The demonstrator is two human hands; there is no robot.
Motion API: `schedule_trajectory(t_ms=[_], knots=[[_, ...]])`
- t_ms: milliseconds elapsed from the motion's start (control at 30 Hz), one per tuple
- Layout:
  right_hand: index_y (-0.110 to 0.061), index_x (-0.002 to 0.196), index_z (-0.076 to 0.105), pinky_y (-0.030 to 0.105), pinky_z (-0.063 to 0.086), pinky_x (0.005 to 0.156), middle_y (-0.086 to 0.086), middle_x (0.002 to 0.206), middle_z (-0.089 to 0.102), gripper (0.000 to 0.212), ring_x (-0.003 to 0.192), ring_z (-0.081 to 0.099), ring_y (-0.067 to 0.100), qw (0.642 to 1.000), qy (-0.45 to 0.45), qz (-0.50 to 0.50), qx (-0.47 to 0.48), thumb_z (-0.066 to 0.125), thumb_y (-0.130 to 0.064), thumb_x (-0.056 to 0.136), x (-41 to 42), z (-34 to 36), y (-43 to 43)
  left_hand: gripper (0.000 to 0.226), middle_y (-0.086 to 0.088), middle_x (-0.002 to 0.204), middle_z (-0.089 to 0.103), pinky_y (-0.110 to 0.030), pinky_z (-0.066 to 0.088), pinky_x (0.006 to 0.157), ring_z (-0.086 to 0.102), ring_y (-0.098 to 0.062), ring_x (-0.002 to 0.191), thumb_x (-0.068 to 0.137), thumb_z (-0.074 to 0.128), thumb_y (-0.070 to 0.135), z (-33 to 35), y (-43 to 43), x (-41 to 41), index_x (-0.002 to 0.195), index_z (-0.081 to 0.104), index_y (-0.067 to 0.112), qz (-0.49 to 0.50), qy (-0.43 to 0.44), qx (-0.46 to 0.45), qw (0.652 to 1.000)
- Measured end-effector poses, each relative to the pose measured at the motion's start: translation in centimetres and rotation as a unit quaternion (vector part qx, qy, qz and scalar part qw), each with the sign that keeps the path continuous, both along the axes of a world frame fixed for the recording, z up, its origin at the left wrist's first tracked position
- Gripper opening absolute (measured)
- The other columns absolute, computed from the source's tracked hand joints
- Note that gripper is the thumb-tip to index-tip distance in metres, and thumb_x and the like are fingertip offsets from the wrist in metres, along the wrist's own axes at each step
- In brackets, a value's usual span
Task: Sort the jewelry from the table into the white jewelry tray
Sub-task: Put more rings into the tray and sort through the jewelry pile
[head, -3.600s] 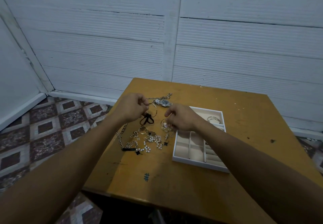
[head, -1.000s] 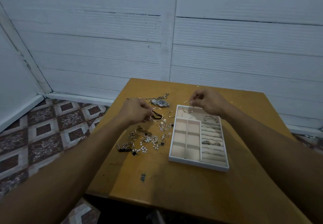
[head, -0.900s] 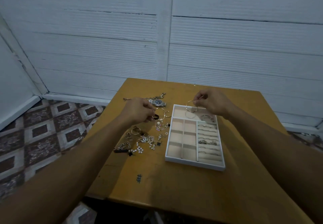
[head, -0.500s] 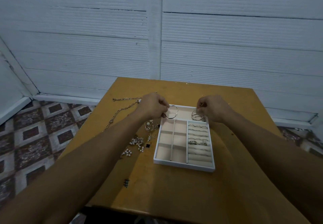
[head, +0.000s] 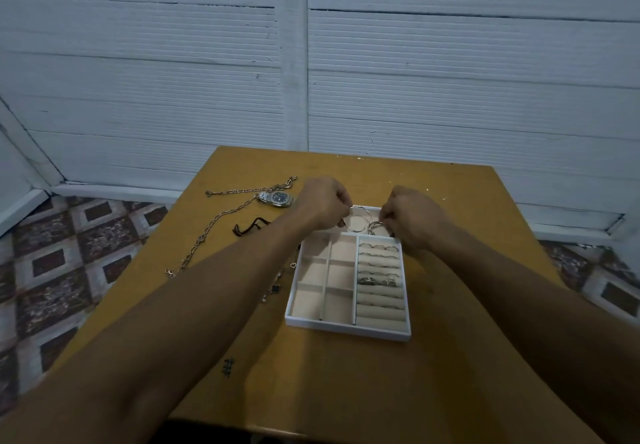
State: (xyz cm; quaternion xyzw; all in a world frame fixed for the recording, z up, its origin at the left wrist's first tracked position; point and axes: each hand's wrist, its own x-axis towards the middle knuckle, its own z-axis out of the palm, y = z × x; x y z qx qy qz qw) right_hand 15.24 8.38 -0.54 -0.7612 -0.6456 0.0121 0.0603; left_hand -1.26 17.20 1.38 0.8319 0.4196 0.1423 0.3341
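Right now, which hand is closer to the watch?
Left. The left hand is just beside the watch, on its right; the right hand is farther right, over the tray.

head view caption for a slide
Left hand holds a large hoop, right hand a smaller hoop, over the far end of the white jewelry tray

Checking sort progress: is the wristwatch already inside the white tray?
No, the wristwatch lies on the table, to the left of the white tray.

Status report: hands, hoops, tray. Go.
Left hand pinching large hoop at tray's far end. Right hand pinching smaller hoop beside it. Watch, chain not yet sorted. Nothing in the way.
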Motion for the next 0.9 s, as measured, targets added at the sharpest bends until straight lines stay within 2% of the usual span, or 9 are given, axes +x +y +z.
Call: schedule_trajectory(t_ms=[233, 267, 333, 400, 500, 900], knots=[[-0.018, 0.102, 0.074, 0.037, 0.049, 0.082, 0.003, 0.108, 0.057, 0.023, 0.1, 0.055, 0.022, 0.997, 0.037, -0.022, 0.057, 0.053, -0.021, 0.092, 0.7, 0.9, -1.1, 0.013, 0.004, 0.06, 0.063, -0.009, 0.042, 0.042, 0.062, -0.006, 0.049, 0.087, 0.061, 0.002, -0.5, -0.5, 1.9, 0.084, 0.072, 0.009, -0.006, 0.009, -0.002, 1.0], [-0.017, 0.103, 0.073, 0.038, 0.049, 0.083, 0.003, 0.108, 0.057, 0.023, 0.101, 0.055, 0.022, 0.997, 0.041, -0.024, 0.061, 0.053, -0.021, 0.093, 0.9, 1.1, -1.4, 0.014, 0.004, 0.062, 0.064, -0.01, 0.045, 0.044, 0.065, -0.008, 0.052, 0.087, 0.061, 0.002, -0.6, -0.6, 2.2, 0.083, 0.072, 0.01, -0.006, 0.012, 0.003, 1.0], [-0.017, 0.106, 0.072, 0.038, 0.049, 0.085, 0.003, 0.11, 0.058, 0.024, 0.102, 0.055, 0.021, 0.996, 0.048, -0.029, 0.066, 0.053, -0.022, 0.093, 1.3, 1.1, -2.1, 0.013, -0.002, 0.071, 0.07, -0.018, 0.054, 0.057, 0.07, -0.016, 0.065, 0.086, 0.062, 0.003, -0.9, -1.0, 3.1, 0.083, 0.073, 0.009, -0.009, 0.015, 0.013, 1.0], [-0.016, 0.108, 0.072, 0.039, 0.05, 0.085, 0.002, 0.112, 0.059, 0.025, 0.102, 0.055, 0.021, 0.996, 0.05, -0.033, 0.072, 0.053, -0.022, 0.093, 1.8, 0.9, -2.8, 0.014, -0.006, 0.082, 0.072, -0.026, 0.056, 0.068, 0.07, -0.019, 0.077, 0.084, 0.062, 0.003, -1.3, -1.4, 4.0, 0.082, 0.074, 0.01, -0.006, 0.016, 0.031, 0.999], [-0.016, 0.109, 0.071, 0.038, 0.049, 0.086, 0.003, 0.114, 0.059, 0.025, 0.104, 0.055, 0.021, 0.995, 0.053, -0.041, 0.07, 0.053, -0.024, 0.093, 2.3, 0.7, -3.6, 0.017, -0.004, 0.088, 0.073, -0.024, 0.048, 0.066, 0.065, -0.017, 0.084, 0.081, 0.062, 0.004, -1.6, -1.7, 4.7, 0.077, 0.074, 0.015, 0.012, 0.033, 0.065, 0.997], [-0.018, 0.108, 0.071, 0.035, 0.047, 0.086, 0.002, 0.115, 0.059, 0.025, 0.105, 0.054, 0.019, 0.995, 0.058, -0.043, 0.066, 0.054, -0.026, 0.092, 2.1, 0.4, -3.9, 0.011, -0.006, 0.086, 0.072, -0.029, 0.057, 0.072, 0.067, -0.017, 0.082, 0.082, 0.066, 0.007, -2.4, -1.7, 4.9, 0.082, 0.076, 0.011, 0.015, 0.032, 0.077, 0.996]])
